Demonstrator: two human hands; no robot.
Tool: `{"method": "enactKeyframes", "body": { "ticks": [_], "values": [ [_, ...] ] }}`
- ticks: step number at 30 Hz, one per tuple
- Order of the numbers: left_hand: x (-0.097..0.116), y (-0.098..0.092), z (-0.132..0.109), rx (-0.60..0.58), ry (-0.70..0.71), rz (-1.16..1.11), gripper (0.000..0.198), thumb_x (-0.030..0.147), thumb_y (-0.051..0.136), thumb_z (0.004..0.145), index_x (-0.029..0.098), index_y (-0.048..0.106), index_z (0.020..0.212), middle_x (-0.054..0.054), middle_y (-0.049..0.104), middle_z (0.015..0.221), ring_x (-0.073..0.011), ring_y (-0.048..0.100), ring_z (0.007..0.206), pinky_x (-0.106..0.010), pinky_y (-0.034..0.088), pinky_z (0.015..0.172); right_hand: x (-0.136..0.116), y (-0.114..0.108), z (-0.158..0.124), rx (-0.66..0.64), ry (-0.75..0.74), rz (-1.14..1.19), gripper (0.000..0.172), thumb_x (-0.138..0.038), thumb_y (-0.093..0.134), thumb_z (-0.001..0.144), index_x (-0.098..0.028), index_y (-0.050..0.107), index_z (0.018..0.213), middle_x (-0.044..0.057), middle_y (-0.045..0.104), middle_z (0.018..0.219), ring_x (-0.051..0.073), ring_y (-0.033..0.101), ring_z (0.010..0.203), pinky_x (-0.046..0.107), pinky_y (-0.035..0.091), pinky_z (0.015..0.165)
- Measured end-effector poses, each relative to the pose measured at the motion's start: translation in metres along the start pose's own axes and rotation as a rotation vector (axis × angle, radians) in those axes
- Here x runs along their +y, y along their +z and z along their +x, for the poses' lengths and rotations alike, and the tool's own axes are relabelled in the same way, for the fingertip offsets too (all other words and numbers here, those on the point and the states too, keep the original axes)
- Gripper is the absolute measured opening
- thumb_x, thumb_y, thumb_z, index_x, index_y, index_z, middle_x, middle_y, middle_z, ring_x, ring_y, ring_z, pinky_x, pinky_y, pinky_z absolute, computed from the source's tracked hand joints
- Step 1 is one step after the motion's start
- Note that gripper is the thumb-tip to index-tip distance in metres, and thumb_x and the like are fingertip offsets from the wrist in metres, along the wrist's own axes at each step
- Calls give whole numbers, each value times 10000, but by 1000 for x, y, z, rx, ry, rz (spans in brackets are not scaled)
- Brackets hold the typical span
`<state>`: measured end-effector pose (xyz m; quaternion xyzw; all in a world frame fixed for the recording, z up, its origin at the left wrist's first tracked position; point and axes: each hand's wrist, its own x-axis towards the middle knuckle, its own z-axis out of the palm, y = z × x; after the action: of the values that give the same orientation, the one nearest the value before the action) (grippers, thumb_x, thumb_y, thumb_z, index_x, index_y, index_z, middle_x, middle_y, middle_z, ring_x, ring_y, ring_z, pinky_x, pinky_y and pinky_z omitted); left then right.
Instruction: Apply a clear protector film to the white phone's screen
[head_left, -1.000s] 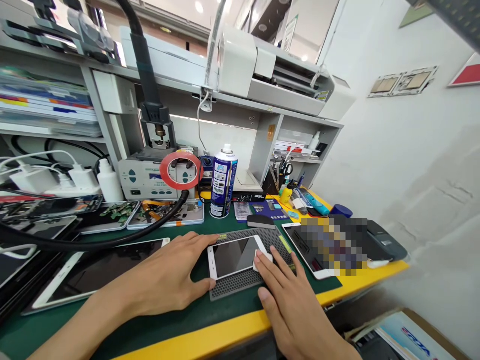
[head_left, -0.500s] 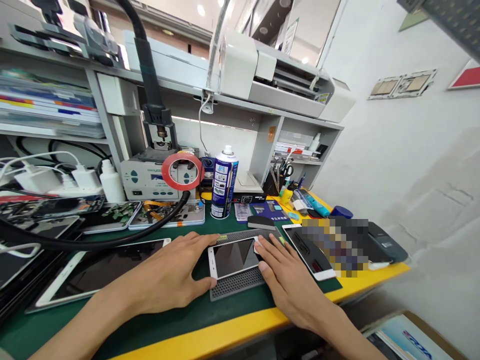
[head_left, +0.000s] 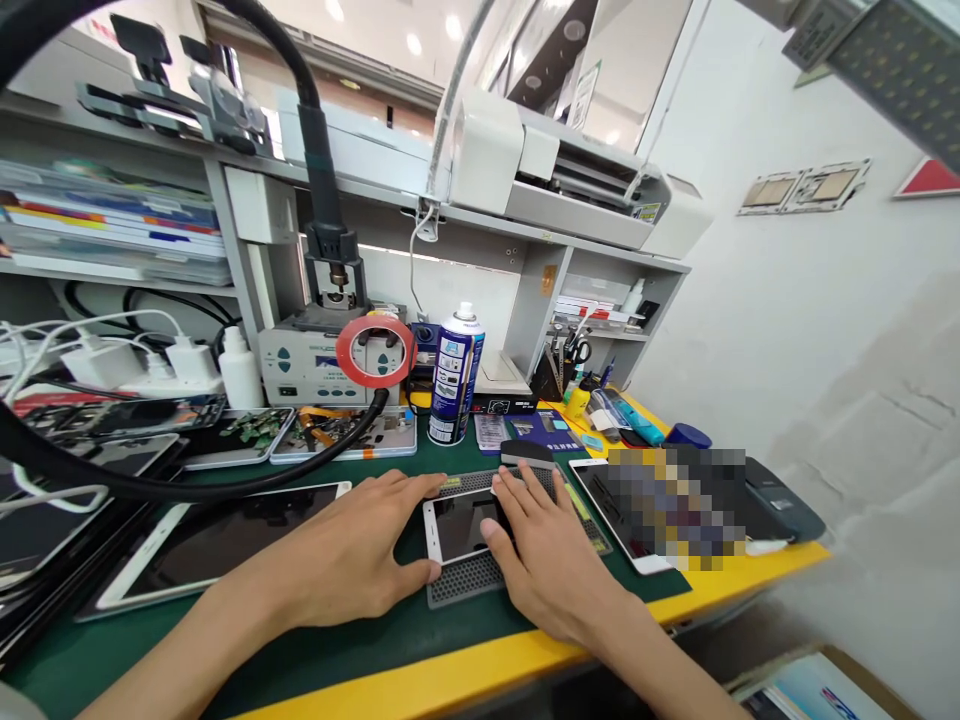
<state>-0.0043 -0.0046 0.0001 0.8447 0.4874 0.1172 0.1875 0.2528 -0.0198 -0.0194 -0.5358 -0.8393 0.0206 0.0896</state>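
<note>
Green mat, its yellow edge nearest me. Right hand, one: fingers outstretched over the phone's right part; anything held beneath, I cannot tell. Left hand, one: spread loose, thumb and forefinger at the phone's left corners. Phone, one: white rim, dark glossy screen, face up on a grey perforated pad; handling seemingly midway, finished and remaining portions indistinguishable. Beyond: spray can, upright.
</note>
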Motion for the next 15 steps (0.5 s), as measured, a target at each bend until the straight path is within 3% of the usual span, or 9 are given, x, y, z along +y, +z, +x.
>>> {"method": "enactKeyframes", "body": {
  "ticks": [5, 8, 12, 15],
  "values": [
    [9, -7, -2, -52, -32, -1, 814, 569, 600, 867, 273, 357, 1586, -70, 424, 1608, -393, 287, 1515, -571, 357, 1188, -30, 3, 5, -24, -72, 82, 721, -570, 164, 1071, -97, 338, 1587, 108, 265, 1655, 326, 93, 1563, 632, 4, 1246],
    [8, -7, -3, -30, -2, -10, 800, 504, 588, 877, 243, 343, 1592, -87, 410, 1615, -380, 316, 1505, -557, 362, 1189, -46, 2, 8, -48, -141, 128, 716, -564, 149, 1073, -106, 305, 1601, 108, 246, 1664, 325, 67, 1564, 637, -23, 1240],
    [4, -6, -2, -31, 38, -28, 824, 384, 610, 842, 243, 320, 1600, -82, 394, 1624, -346, 350, 1497, -503, 366, 1199, -58, -3, 9, -101, -202, 214, 650, -519, 136, 1085, -176, 236, 1628, 45, 225, 1680, 308, 44, 1567, 644, -14, 1239],
    [5, -7, -2, -49, 23, -29, 837, 395, 615, 835, 231, 318, 1600, -86, 392, 1625, -346, 334, 1505, -505, 363, 1200, -60, -8, 6, -122, -223, 253, 636, -519, 153, 1086, -200, 242, 1629, 33, 237, 1678, 298, 42, 1569, 640, -40, 1236]
  ]
}}
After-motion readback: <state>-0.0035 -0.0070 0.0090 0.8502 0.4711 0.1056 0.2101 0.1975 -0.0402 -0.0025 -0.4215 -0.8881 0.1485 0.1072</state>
